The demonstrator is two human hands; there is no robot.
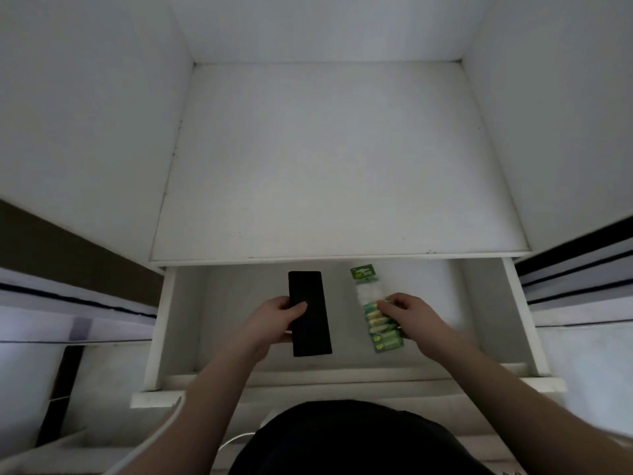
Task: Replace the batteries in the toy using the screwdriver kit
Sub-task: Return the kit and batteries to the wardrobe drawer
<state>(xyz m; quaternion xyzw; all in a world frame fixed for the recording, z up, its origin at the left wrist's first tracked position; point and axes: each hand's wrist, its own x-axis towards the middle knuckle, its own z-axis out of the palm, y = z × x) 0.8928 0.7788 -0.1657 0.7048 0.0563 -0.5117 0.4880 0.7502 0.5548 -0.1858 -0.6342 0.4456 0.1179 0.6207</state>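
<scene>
The task is only at the gathering stage. Over the open drawer (513, 303), the left hand (274, 320) grips a flat black case (310, 313), probably the screwdriver kit, and the right hand (412, 315) curls its fingers around the green battery pack (378, 323). No toy is in view; unscrewing and swapping batteries remain.

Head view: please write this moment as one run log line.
stage: fetching supplies | left hand: grips black case | right hand: grips battery pack | place: open drawer | toy: not visible
</scene>
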